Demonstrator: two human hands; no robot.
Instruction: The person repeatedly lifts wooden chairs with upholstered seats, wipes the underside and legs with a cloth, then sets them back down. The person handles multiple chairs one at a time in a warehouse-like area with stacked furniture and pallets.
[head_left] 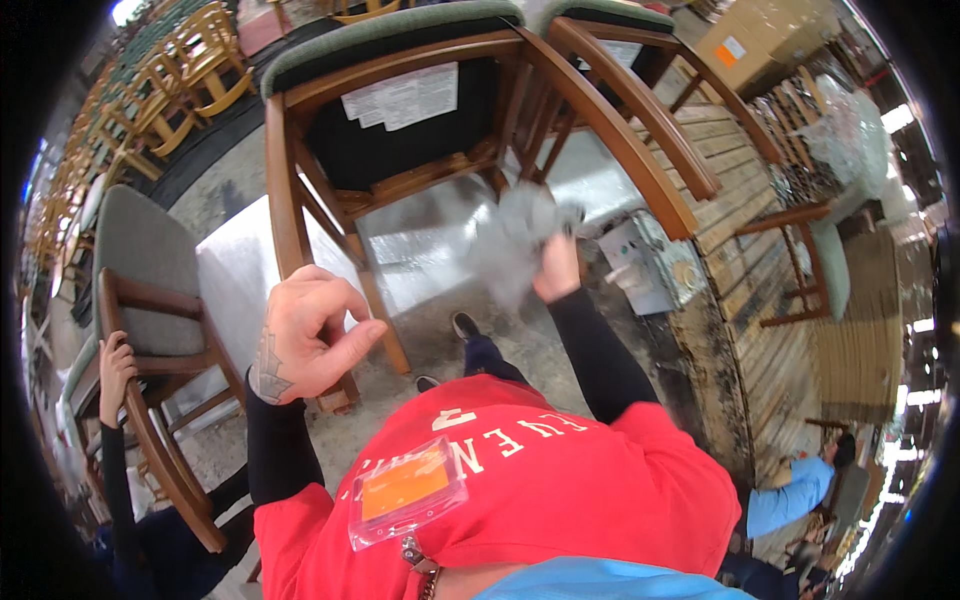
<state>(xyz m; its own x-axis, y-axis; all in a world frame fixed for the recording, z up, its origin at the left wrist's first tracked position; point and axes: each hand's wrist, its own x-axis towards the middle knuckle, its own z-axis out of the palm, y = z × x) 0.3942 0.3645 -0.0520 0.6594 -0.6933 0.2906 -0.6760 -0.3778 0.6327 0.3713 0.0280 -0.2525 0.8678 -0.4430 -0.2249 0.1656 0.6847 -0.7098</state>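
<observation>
A brown wooden chair [355,191] with a grey-green padded seat is tipped so that its dark underside and a white paper label [405,97] face me. My left hand [312,335] is at one of its legs, fingers curled round the wood and thumb sticking out to the right; the hand covers part of the leg. My right hand [558,268] grips a grey cloth [512,240], blurred by motion, in front of the chair's lower frame.
A second similar chair [640,95] stands close behind on the right. A white box [638,265] sits beside wooden slats [745,270]. At left, another person's hand [116,375] holds a grey-backed chair [150,270]. Cartons [765,45] and stacked cardboard [860,330] lie right.
</observation>
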